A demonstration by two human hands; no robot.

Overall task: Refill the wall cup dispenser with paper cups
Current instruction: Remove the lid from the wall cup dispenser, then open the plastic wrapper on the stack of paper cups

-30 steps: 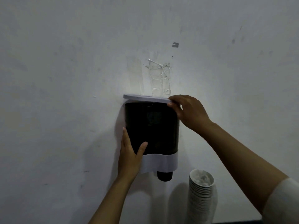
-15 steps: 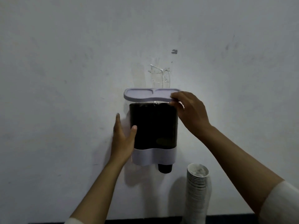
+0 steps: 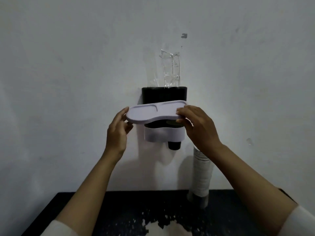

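The wall cup dispenser [image 3: 164,95] is a dark body with a pale lilac band at its base and a black spout below; its top stands uncovered. Its pale lilac lid [image 3: 153,112] is off and held in front of the body, tilted slightly. My left hand [image 3: 118,132] grips the lid's left end, thumb underneath. My right hand [image 3: 198,127] pinches the lid's right end between fingers on top and thumb below. A tall stack of white paper cups [image 3: 202,174] stands on the dark table at the right, against the wall.
A dark table [image 3: 105,212] with a worn, flaking patch runs along the bottom, against the white wall. Clear tape [image 3: 170,68] is stuck to the wall above the dispenser.
The lid has come off the dispenser and moved down and toward me. My left hand left the dispenser's side and took the lid's left end. The view tilted down, showing the table.
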